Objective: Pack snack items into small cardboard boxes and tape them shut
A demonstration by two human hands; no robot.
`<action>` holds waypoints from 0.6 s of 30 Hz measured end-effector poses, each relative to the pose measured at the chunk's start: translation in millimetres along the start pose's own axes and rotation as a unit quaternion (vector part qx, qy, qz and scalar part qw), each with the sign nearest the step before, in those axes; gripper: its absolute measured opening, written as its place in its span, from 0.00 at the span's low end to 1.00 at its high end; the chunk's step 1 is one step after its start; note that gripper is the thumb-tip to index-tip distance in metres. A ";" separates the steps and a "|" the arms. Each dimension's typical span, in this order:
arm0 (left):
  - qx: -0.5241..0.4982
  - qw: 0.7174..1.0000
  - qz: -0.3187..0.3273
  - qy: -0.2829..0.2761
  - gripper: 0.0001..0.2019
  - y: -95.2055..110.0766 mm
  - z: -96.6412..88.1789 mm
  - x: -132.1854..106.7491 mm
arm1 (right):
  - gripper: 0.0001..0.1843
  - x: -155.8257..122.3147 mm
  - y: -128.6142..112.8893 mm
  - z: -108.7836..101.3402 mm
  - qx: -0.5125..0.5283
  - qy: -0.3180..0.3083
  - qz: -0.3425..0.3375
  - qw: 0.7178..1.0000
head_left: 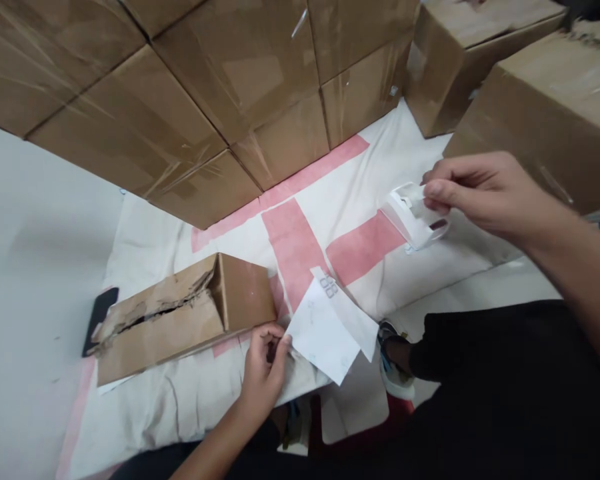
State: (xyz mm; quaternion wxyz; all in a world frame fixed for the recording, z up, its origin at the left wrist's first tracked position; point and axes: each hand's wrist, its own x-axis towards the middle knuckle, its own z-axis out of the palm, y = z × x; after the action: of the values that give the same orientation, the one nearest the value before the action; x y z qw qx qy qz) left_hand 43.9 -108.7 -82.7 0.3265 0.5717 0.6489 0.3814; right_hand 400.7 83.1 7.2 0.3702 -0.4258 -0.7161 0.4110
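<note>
My left hand (266,363) is closed in a pinch on the corner of white paper sheets (324,330). Two sheets overlap, tilted, and grey block digits show near their upper end. At the right, my right hand (473,190) grips a small white holder (414,217) between thumb and fingers. It has a curved, hollow shape with a dark spot inside; its exact kind is unclear. Just left of my left hand lies a cardboard box (180,317) with a torn, partly open top seam.
A cloth with pink stripes (295,243) covers the surface. Taped cartons (190,113) are stacked like a wall at the back. More cartons (535,113) stand at the right. A dark phone-like slab (100,320) lies behind the torn box. A wall (45,253) borders the left.
</note>
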 end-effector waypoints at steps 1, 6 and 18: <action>0.005 1.000 -0.003 0.000 0.08 0.2 0.2 1.0 | 0.19 -1.7 -0.5 -3.3 0.010 0.004 0.002 1.000; 0.019 1.000 0.000 0.006 0.10 1.6 2.9 2.6 | 0.24 -7.1 2.4 12.2 0.059 -0.082 0.001 0.995; 0.089 0.993 0.077 0.014 0.06 7.4 4.7 3.1 | 0.17 17.9 -24.7 41.9 0.199 -0.046 -0.012 0.979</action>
State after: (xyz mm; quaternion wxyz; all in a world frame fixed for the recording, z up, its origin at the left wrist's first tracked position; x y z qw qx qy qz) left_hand 51.1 -104.6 -78.5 0.2345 0.6412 0.6392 0.3540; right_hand 349.8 80.6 16.5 0.4189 -0.3160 -0.6411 0.5600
